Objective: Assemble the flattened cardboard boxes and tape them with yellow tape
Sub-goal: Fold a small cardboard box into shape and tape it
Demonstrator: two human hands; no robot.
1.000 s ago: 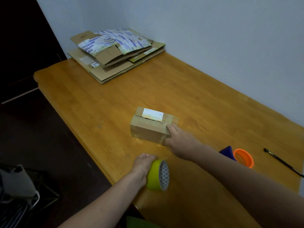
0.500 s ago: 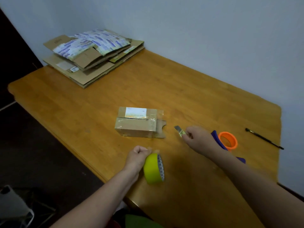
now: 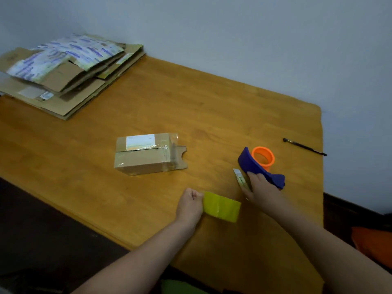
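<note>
Wooden table against a pale wall: both hands hold tools, and the box waits beyond them.

The left hand has its fingers curled round one side of the yellow tape roll. The right hand pinches a small cutter, its knuckles just beside a purple dispenser; I cannot tell whether they touch. The half-closed box lies ahead and to the left of both sets of fingers. Its long axis runs left to right, and its open flap points toward the right hand's side. The left hand looks nearer, so the tape probably travels forward and leftward to reach that flap end. The flattened boxes are stacked well apart, at the far left.
</note>
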